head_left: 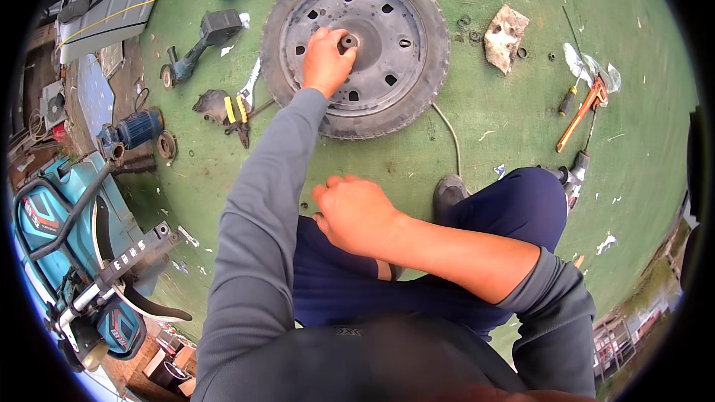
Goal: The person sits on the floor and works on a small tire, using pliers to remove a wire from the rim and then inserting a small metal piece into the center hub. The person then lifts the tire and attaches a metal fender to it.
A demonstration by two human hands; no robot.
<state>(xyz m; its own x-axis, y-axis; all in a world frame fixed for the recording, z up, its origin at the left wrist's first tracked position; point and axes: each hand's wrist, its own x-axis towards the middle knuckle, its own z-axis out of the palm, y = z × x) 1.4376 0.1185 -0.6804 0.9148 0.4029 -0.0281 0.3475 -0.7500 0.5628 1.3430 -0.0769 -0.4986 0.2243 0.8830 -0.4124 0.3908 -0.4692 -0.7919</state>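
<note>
A wheel with a black tyre [430, 37] and dark dimpled disc lies flat on the green floor. My left hand [325, 62] reaches onto its centre, thumb and fingers closed round a small dark cylindrical piece [348, 42] at the hub. My right hand [350, 212] hangs over my lap, below the wheel, fingers curled; whatever they may hold is hidden.
An angle grinder [190, 52], yellow-handled pliers [237, 113], a blue motor [132, 132] and teal machinery [52, 201] are on the left. A stained rag [506, 36], screwdriver [567, 100], orange pipe wrench [577, 123] and drill [575, 175] lie right. A cable [451, 134] runs below the tyre.
</note>
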